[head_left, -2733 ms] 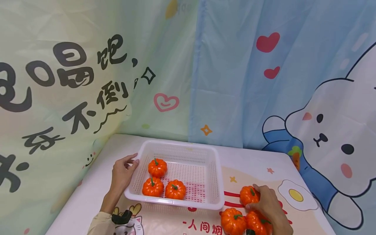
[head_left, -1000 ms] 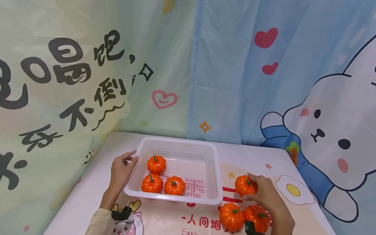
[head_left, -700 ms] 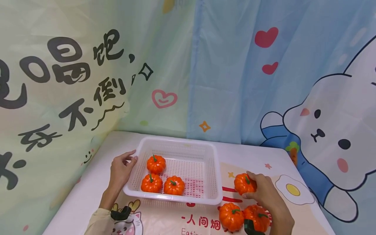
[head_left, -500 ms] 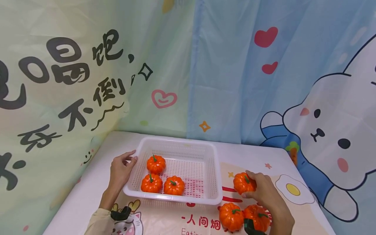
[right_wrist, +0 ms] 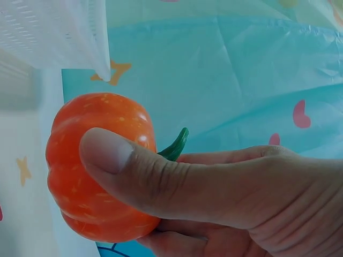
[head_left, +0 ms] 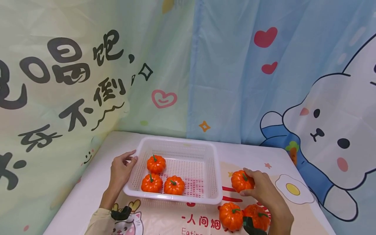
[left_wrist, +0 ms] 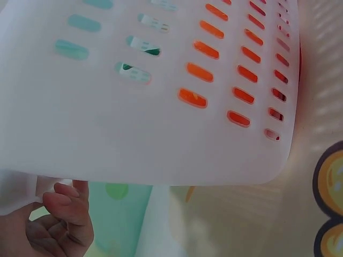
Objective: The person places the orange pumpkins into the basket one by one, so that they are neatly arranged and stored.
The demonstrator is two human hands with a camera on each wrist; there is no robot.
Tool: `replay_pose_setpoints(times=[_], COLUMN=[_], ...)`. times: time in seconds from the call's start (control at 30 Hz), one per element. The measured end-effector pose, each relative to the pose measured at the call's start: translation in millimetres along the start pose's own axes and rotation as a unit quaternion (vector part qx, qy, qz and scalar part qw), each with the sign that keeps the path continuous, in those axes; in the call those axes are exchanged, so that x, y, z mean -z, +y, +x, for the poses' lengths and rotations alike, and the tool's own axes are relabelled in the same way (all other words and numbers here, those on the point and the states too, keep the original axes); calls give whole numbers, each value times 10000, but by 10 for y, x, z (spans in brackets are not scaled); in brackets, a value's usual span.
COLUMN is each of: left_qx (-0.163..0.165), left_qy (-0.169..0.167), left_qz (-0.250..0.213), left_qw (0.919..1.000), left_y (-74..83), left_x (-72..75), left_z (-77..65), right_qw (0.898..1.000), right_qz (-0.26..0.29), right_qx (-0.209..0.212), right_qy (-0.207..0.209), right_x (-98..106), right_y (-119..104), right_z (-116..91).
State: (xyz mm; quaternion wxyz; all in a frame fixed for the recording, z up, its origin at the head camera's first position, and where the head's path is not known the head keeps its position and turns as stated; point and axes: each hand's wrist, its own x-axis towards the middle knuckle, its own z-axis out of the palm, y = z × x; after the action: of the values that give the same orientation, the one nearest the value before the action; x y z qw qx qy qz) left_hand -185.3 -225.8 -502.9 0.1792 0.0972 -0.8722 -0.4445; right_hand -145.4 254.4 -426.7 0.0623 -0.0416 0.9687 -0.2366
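My right hand point(head_left: 264, 187) grips a small orange toy pumpkin point(head_left: 241, 181) with a green stem, to the right of the white basket. In the right wrist view the thumb point(right_wrist: 110, 152) presses across the pumpkin's side; the other fingers are mostly hidden behind it. With its fingers curled at the rim, my left hand point(head_left: 121, 169) holds the left side of the white plastic basket point(head_left: 173, 198). Inside, at the basket's left, sit three more pumpkins: one at the back point(head_left: 156, 164), one in front of it point(head_left: 151, 183) and one beside that point(head_left: 174, 185).
Two pumpkins lie on the table near the right forearm: one in the open point(head_left: 230, 216), the other point(head_left: 257, 217) partly covered by the black wrist strap point(head_left: 251, 226). A printed cloth point(head_left: 202, 212) covers the table. Patterned curtains point(head_left: 223, 81) hang behind and at the left.
My right hand has lifted the pumpkin from beside the other two and brought it slightly left and away from me, towards the basket. The left hand keeps its place at the basket's rim.
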Motion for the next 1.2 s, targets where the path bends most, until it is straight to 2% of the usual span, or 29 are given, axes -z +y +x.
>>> replay_pose_setpoints(times=[0.53,1.2], left_qx=[72,106], left_qy=[-40,-51], left_qz=[-66,-34], left_qw=[9999,9999], left_y=[-3,-9], left_x=[4,-6], left_z=[-5,-2], right_qw=[9999,9994], right_qz=[-32,59], right_qx=[136,299], right_qy=[14,140], right_x=[45,107], right_y=[-77,-212], right_z=[30,-37])
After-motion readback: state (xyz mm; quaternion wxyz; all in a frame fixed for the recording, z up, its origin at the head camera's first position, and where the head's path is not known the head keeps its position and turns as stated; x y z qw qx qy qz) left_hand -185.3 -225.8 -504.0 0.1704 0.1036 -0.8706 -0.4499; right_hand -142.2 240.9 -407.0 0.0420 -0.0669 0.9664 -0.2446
